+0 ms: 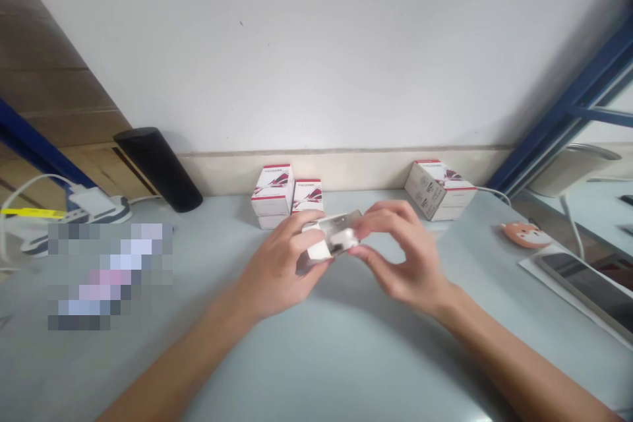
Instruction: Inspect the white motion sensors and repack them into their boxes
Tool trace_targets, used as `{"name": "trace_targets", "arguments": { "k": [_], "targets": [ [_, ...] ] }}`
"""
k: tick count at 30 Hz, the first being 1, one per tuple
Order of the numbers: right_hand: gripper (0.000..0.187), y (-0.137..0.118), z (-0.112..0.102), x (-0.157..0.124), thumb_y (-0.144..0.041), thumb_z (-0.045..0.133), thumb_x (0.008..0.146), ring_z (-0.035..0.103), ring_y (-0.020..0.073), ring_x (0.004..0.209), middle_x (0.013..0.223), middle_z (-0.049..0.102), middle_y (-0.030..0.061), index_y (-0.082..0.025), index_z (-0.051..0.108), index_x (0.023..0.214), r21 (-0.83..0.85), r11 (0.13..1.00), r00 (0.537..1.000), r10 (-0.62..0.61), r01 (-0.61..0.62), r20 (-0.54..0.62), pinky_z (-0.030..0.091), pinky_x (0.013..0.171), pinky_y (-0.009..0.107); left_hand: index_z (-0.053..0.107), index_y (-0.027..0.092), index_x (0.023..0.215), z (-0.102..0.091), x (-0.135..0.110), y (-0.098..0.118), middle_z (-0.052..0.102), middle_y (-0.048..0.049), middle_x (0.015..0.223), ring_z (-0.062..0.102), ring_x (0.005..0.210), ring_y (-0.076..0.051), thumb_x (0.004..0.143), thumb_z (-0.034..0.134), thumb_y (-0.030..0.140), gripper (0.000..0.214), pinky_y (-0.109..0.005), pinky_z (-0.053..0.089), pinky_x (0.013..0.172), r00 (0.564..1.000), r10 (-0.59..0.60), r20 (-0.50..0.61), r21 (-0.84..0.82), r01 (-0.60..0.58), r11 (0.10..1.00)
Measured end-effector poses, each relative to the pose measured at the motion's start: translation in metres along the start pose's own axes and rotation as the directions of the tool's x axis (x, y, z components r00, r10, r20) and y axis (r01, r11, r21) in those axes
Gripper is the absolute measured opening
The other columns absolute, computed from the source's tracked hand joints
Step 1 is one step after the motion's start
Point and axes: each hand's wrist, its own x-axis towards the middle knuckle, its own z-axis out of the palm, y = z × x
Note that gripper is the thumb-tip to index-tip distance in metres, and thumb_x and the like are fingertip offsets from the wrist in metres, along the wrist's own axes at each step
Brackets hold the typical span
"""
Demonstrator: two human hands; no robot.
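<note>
both hands meet over the pale blue-grey tabletop [316, 369], around a small open white cardboard box [318, 252] held up in front of the person, and i'll take that open box as my landmark. the left hand [281, 273] is curled partly closed around it, fingers over the far side and thumb along the near edge, so it has hold of the box. at the box's right end, the right hand [408, 257] has its thumb and fingertips drawn nearly together by a small rounded white piece [343, 238] at the opening; blur keeps me from telling whether they grip it. just beyond the open box, a little to its left, stand white cardboard boxes with crimson printing [273, 183], side by side. beyond it to the right is a white-and-grey printed box with crimson trim [440, 191]. well to its left, a tall black cylinder [161, 168] stands tilted in my view, with a white power strip [101, 206] farther left. well to its right lie a flat orange-and-white animal-faced item [525, 235] and a dark, phone-like slab [586, 283].
</note>
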Motion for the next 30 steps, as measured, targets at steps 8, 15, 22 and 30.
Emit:
{"name": "trace_targets", "arguments": {
  "k": [8,15,22,30],
  "targets": [
    [0.017,0.081,-0.012,-0.011,-0.041,0.066,0.094,0.067,0.0238,0.082,0.091,0.074,0.0036,-0.025,0.067,0.098,-0.356,0.692,0.756,0.651,-0.629,-0.070,0.046,0.074,0.037,0.039,0.032,0.129,-0.001,0.002,-0.002,0.058,-0.0139,0.140,0.060,0.134,-0.029,0.089,0.074,0.012,0.057,-0.055,0.053,0.107,0.998,-0.045,-0.035,0.083,0.047,0.995],
    [0.018,0.098,-0.004,-0.023,-0.035,0.058,0.097,0.065,0.0317,0.106,0.112,0.072,0.0108,-0.022,0.070,0.101,-0.501,0.706,0.817,0.576,-0.500,-0.003,0.049,0.085,0.042,0.037,0.029,0.139,0.001,-0.003,-0.006,0.051,-0.0176,0.147,0.059,0.134,-0.029,0.094,0.068,0.014,0.058,-0.051,0.057,0.104,0.996,-0.081,0.036,0.173,0.074,0.982],
    [0.020,0.009,-0.005,0.005,-0.033,0.059,0.101,0.060,0.0216,0.080,0.083,0.064,0.0048,-0.024,0.075,0.094,-0.269,0.940,0.977,0.212,-0.209,-0.015,0.048,0.076,0.036,0.048,0.025,0.137,0.006,-0.004,0.007,0.061,-0.0164,0.138,0.065,0.128,-0.029,0.093,0.069,0.013,0.050,-0.046,0.059,0.103,0.999,0.038,-0.016,0.392,-0.028,0.920],
    [0.028,0.010,0.006,-0.002,-0.047,0.060,0.101,0.062,0.0192,0.074,0.085,0.062,0.0030,-0.028,0.080,0.100,-0.089,0.825,0.810,0.565,-0.558,0.157,0.048,0.071,0.036,0.056,0.025,0.136,0.011,-0.003,0.020,0.065,-0.0150,0.135,0.053,0.143,-0.036,0.090,0.068,0.003,0.053,-0.053,0.056,0.111,0.985,0.169,0.043,0.372,-0.173,0.912]
  ]
}}
